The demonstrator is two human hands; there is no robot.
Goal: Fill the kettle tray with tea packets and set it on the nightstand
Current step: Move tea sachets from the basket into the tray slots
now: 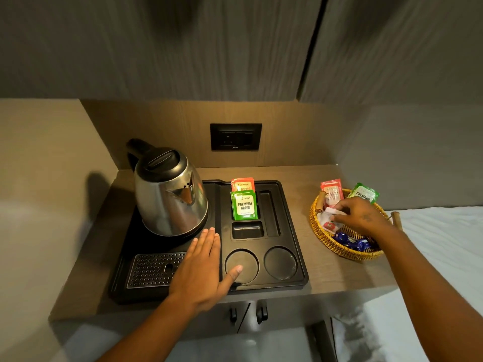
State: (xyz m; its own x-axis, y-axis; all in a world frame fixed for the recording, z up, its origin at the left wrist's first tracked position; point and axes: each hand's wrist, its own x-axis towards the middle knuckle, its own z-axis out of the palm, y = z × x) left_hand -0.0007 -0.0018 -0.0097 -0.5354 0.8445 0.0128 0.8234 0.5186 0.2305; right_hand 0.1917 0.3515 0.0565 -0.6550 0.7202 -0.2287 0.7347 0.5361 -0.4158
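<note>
A black kettle tray lies on the wooden nightstand top, with a steel kettle on its left side. A green tea packet and a red one behind it stand upright in a rear slot. My left hand rests flat and open on the tray's front middle, thumb over a round cup recess. My right hand reaches into a wicker basket, fingers pinched on a white sachet. A red packet and a green packet stand at the basket's far rim.
A black wall socket sits on the back panel above the tray. Blue wrapped sachets lie in the basket's front. White bedding lies right of the nightstand. Two dark knobs hang below the front edge.
</note>
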